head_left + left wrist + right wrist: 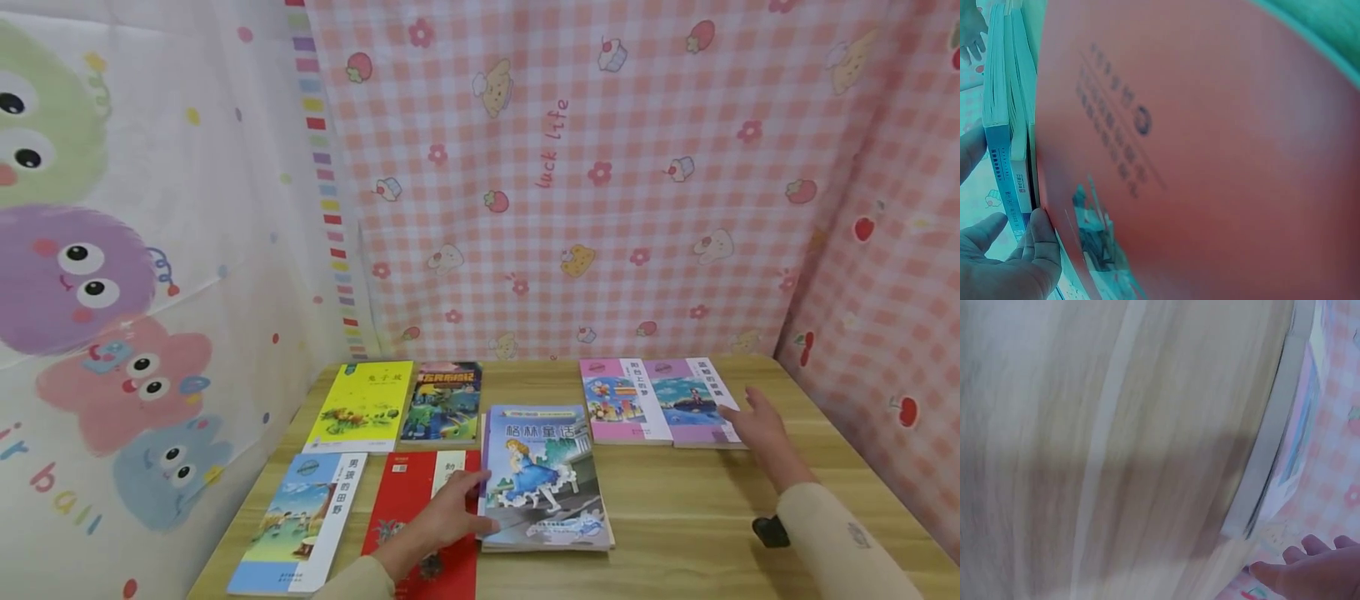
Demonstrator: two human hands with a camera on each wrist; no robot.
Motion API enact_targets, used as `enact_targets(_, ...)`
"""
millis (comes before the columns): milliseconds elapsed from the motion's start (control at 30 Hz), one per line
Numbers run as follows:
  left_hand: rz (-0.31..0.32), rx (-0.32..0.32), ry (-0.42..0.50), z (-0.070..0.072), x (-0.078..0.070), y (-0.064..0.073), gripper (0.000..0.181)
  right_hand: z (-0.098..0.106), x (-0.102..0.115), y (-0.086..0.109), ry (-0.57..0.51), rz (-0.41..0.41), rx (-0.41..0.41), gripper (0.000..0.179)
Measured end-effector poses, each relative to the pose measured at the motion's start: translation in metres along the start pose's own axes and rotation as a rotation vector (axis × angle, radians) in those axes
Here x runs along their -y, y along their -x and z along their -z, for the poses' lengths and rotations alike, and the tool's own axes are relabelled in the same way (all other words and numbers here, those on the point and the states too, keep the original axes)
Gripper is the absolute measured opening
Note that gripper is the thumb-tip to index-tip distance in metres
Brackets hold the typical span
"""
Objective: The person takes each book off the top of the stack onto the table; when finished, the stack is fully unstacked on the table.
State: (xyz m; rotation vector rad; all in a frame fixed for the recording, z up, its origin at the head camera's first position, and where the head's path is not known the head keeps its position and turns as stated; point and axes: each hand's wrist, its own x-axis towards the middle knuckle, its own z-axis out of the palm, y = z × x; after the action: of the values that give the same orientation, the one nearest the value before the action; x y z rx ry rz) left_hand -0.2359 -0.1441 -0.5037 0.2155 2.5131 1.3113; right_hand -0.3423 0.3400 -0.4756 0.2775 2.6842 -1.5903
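A stack of books point(536, 475) lies at the front middle, its top cover showing a girl in a blue dress. My left hand point(450, 512) grips its left edge, thumb at the top cover. In the left wrist view, fingertips point(1041, 234) reach the lower side of the stack's edge, beside a red book point(390, 492) lying flat under that hand. At the back right, my right hand point(761, 429) is at the right edge of a pink-and-blue book point(693, 400), thumb at its edge and fingers relaxed. A pink book point(618, 400) lies flush on its left.
A yellow book point(363, 404) and a dark, colourful book point(444, 402) lie at the back left. A blue-and-white book point(300, 521) is at the front left. Patterned cloths point(585, 225) hang behind and beside the wooden table point(690, 517).
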Motion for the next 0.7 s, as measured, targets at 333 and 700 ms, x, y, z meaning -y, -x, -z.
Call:
enact_targets(333, -0.011, 0.000, 0.005, 0.001, 0.002, -0.002, 0.078, -0.040, 0.030, 0.018, 0.058, 0.086, 0.097, 0.070)
enact_targets(700, -0.029, 0.053, -0.051, 0.009, 0.000, 0.002, 0.071, -0.099, 0.047, 0.060, -0.044, 0.163, 0.187, 0.061)
